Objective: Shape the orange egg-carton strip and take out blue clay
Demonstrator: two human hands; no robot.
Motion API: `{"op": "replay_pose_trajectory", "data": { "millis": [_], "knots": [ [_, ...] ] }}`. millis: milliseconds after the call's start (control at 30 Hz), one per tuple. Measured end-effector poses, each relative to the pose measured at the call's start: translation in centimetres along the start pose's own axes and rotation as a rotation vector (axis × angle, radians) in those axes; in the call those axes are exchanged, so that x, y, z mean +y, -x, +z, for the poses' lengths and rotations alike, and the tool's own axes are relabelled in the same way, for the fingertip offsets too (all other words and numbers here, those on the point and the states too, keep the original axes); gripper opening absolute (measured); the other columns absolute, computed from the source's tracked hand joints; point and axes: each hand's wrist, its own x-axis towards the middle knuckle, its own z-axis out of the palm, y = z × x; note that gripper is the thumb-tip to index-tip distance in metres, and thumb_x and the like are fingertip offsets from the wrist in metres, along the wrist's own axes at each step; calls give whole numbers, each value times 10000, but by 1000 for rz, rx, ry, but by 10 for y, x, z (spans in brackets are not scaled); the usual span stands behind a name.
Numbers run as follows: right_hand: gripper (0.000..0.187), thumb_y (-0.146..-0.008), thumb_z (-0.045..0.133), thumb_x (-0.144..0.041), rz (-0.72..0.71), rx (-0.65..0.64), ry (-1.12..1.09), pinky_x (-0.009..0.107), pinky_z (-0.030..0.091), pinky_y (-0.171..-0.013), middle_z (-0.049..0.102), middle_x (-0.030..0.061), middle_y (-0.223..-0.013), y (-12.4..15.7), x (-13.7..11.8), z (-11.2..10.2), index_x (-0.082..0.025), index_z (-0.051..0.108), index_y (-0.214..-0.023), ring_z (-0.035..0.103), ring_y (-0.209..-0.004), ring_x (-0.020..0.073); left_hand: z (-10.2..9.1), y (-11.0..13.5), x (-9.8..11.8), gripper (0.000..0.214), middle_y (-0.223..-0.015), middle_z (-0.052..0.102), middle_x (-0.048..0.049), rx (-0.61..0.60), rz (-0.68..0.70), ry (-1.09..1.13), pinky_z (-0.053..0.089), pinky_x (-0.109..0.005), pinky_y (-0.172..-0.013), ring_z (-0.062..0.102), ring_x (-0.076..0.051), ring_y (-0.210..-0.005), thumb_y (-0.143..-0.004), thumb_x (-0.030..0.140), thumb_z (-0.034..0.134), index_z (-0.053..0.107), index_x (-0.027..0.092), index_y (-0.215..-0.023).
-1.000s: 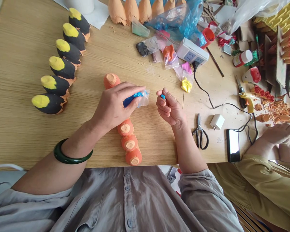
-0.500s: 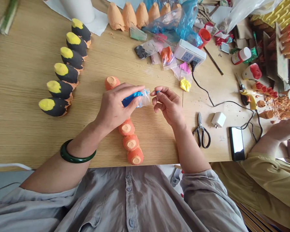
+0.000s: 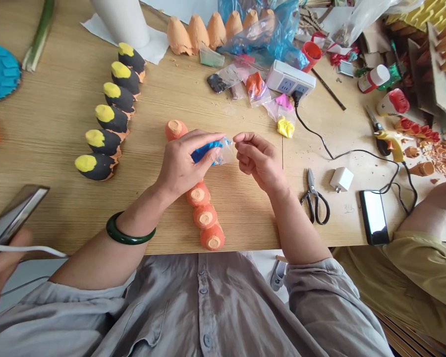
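Note:
My left hand point(image 3: 182, 163) is closed around a small clear bag of blue clay point(image 3: 211, 150) above the middle of the wooden table point(image 3: 40, 114). My right hand point(image 3: 258, 158) is curled, its fingertips pinched at the bag's open end; the small blue bit it held earlier is hidden now. Under my left hand runs a row of orange egg-carton cones point(image 3: 204, 218), one end cone point(image 3: 176, 129) showing beyond my fingers. A dark green bangle point(image 3: 128, 235) sits on my left wrist.
Several black cones with yellow tips point(image 3: 109, 116) line up at left. Clay bags point(image 3: 258, 87), a power strip point(image 3: 290, 82), scissors point(image 3: 315, 201), a charger point(image 3: 341, 178), a phone point(image 3: 374, 217) and a glue gun point(image 3: 392, 141) lie to the right. Another person's arm point(image 3: 427, 218) is at right; a hand with a phone point(image 3: 11, 218) at left.
My right hand has moved left to the mouth of the bag, and the blue bit in its fingers has gone out of sight. A hand with a phone has come in at left.

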Motion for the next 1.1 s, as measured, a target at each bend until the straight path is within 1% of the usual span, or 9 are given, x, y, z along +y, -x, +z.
{"op": "replay_pose_trajectory", "data": {
  "millis": [167, 300, 400, 567, 667, 800, 833, 967, 1100],
  "knots": [
    [502, -784, 1030, -574, 40, -84, 97, 182, 206, -424, 535, -87, -679, 1, 0, 1, -210, 713, -921, 289, -535, 41, 3, 0, -5, 245, -1176, 904, 33, 60, 85, 53, 704, -346, -925, 844, -164, -1058, -1125, 433, 740, 866, 281, -1272],
    [430, -885, 965, -569, 25, -130, 57, 180, 177, -435, 530, -83, -684, 3, -4, -2, -205, 757, -976, 255, -528, 36, -1, -2, 0, 312, -1252, 897, -19, 34, -27, 137, 693, -395, -1050, 845, -225, -1162, -1143, 512, 717, 873, 267, -1257],
    [447, -857, 995, -563, -3, -136, 115, 181, 211, -439, 546, -80, -684, 3, -2, -2, -198, 763, -971, 287, -530, 35, -4, -2, 1, 322, -1266, 893, -20, -7, -79, 119, 689, -420, -1062, 840, -245, -1169, -1158, 530, 672, 873, 293, -1244],
    [544, -887, 908, -701, -69, 17, 273, 218, 234, -468, 489, -64, -627, 0, 12, 2, -225, 670, -774, 343, -562, 78, -1, -1, -2, 344, -1271, 870, 1, 28, 14, -20, 661, -504, -1099, 800, -258, -1193, -1157, 562, 647, 827, 314, -1314],
    [490, -960, 861, -606, -199, 165, 408, 239, 315, -547, 519, -33, -682, 2, 14, 5, -234, 637, -734, 420, -660, 115, -1, 0, 5, 295, -1264, 843, -17, 152, 79, -188, 621, -544, -1113, 772, -271, -1218, -1183, 551, 619, 816, 345, -1260],
    [418, -1003, 832, -491, -270, 226, 544, 276, 380, -641, 510, -30, -718, 11, 15, 13, -243, 612, -748, 424, -712, 136, 4, 2, 17, 233, -960, 809, -8, 145, 14, -49, 634, -365, -732, 749, -166, -797, -1179, 466, 668, 758, 289, -1057],
    [421, -1008, 822, -496, -273, 221, 563, 280, 388, -650, 512, -28, -725, 13, 16, 15, -247, 600, -752, 422, -719, 141, 7, 3, 18, 225, -986, 814, -21, 106, -33, 10, 632, -333, -707, 764, -164, -812, -1155, 474, 706, 742, 269, -1072],
    [371, -1031, 773, -474, -315, 178, 616, 286, 424, -694, 548, -19, -763, 18, 22, 20, -256, 589, -793, 422, -743, 149, 15, 8, 14, 272, -1058, 836, -42, 56, -60, 85, 694, -321, -863, 822, -192, -940, -1072, 476, 792, 702, 229, -1138],
    [276, -1050, 678, -343, -367, 147, 693, 306, 442, -737, 571, -21, -777, 19, 25, 22, -261, 575, -808, 433, -728, 146, 14, 9, 12, 185, -1109, 860, -50, 70, -63, 90, 710, -316, -941, 842, -191, -985, -1066, 324, 760, 737, 223, -1219]
  ]
}}
